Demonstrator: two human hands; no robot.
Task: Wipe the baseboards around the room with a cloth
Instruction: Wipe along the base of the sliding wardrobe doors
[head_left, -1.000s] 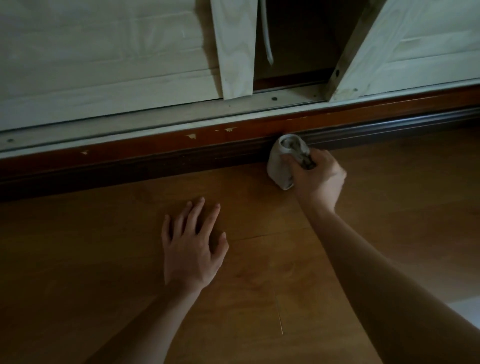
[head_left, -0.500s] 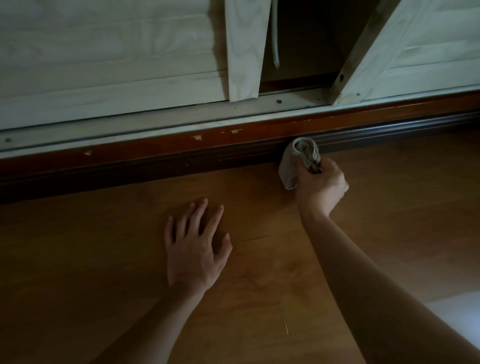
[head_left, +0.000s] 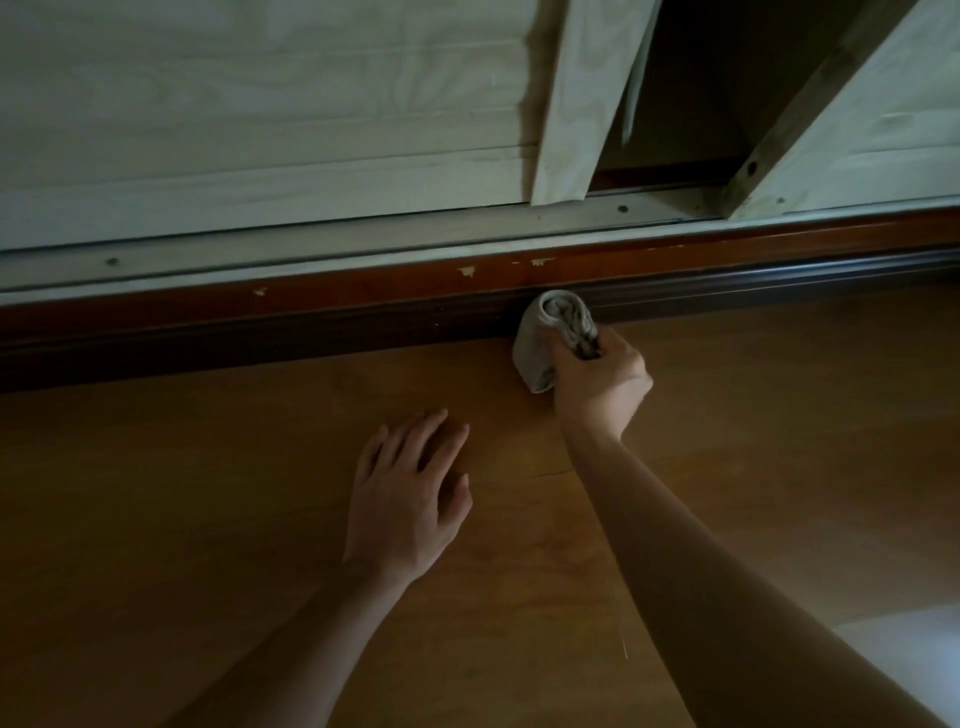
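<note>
A dark brown baseboard runs across the view below a reddish chipped strip. My right hand grips a rolled grey cloth and presses its end against the baseboard, just below the chipped spots. My left hand lies flat on the wooden floor with its fingers spread, a little in front of the baseboard and left of the cloth.
Pale wooden sliding wardrobe doors stand above on a metal track, with a dark gap between two of them. A pale patch shows at the lower right corner.
My right hand has slid the cloth to the left along the baseboard, closer to the chipped spots. My left hand stays flat on the floor.
</note>
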